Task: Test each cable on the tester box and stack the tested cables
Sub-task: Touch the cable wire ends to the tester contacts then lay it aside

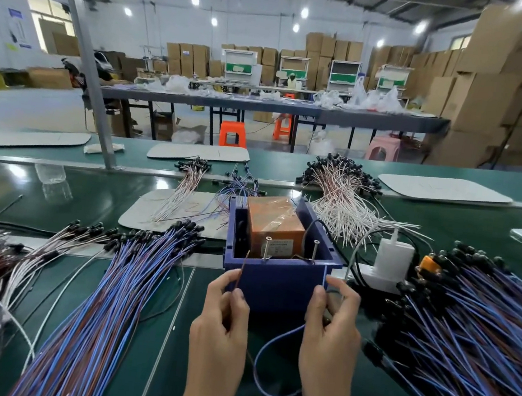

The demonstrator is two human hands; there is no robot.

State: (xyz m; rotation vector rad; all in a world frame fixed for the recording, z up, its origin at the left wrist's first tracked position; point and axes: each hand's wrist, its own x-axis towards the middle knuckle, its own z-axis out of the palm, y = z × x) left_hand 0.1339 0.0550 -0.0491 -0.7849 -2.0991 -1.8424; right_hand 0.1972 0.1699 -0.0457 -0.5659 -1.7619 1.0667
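In front of the dark blue plastic tester box (279,286), the left hand (220,333) pinches a thin cable's brown lead (242,269). The right hand (329,345) pinches its blue lead (255,365). Blue-and-brown cable piles (103,310) flank the box.

Centre frame: tester box (279,284), matt blue plastic | inside it, orange block (274,222) under glossy clear tape, two bright metal screws (267,247) | lower centre: cable (269,339), smooth blue plastic sheath | bench top (91,191), glossy green, mirroring lamps | upper right: matt brown cardboard cartons (492,94)
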